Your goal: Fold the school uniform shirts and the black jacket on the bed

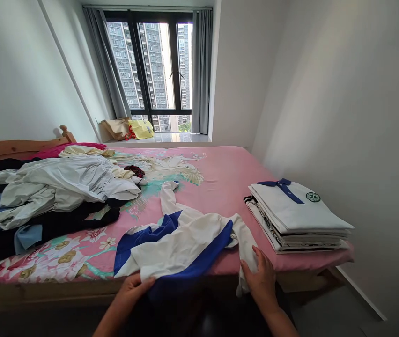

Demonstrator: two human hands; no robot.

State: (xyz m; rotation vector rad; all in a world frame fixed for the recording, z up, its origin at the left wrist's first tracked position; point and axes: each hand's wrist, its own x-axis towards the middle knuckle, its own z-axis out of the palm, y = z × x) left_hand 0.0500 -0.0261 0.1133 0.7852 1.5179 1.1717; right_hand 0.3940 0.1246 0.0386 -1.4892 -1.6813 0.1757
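Observation:
A crumpled white and blue garment (181, 243) lies spread across the near edge of the pink flowered bed (217, 178). My left hand (132, 288) is closed on the garment's near left hem at the bed's edge. My right hand (261, 276) grips the white cloth at its right end, fingers curled over the fabric. To the right, a neat stack of folded clothes (298, 217) sits on the bed's corner, topped by a white shirt with a blue collar and a round badge.
A heap of unfolded clothes (48, 196), white, black and blue, covers the bed's left side. A wooden headboard (20, 147) stands at the far left. Bags (129, 128) rest on the window ledge. A white wall runs close along the right.

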